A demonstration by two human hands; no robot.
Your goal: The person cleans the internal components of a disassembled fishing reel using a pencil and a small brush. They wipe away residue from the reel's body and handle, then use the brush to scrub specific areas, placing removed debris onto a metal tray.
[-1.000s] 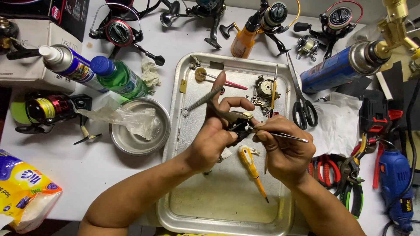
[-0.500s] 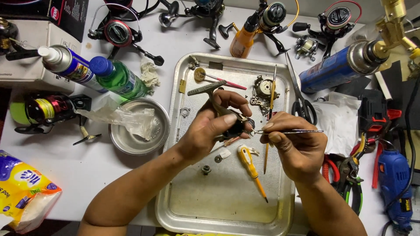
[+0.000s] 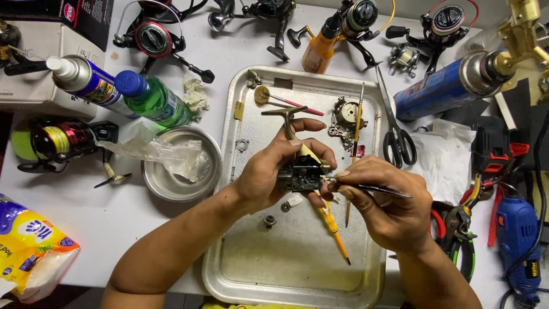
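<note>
- Your left hand (image 3: 269, 174) is clamped around a small dark reel body (image 3: 300, 174), held up over the middle of the metal tray (image 3: 246, 269); its bent metal foot sticks up past your fingers.
- Your right hand (image 3: 389, 209) is pinched shut on a thin metal pick (image 3: 372, 187), held level, tip touching the right side of the reel body.
- Versus half a second ago: both hands sit slightly lower over the tray, the pick tip now meets the reel body instead of hanging just right of it, and the reel foot has turned to point up.
- Tray contents have not moved: yellow-handled screwdriver (image 3: 334, 232) below your hands, thin brush (image 3: 355, 129) standing lengthwise to the right, gear plate (image 3: 345, 114) near the top, a small washer (image 3: 242, 143) at left, a screw (image 3: 269, 220) below your left hand.
- On the surface (image 3: 114, 223) left of the tray: steel bowl (image 3: 157, 183) with crumpled clear plastic, green bottle (image 3: 151, 100), spray can (image 3: 86, 80).
- Right of the tray: scissors (image 3: 397, 137), blue gas canister (image 3: 446, 91), white cloth (image 3: 446, 160), pliers (image 3: 457, 229), blue rotary tool (image 3: 517, 240).
- Several spinning reels lie along the top edge.
</note>
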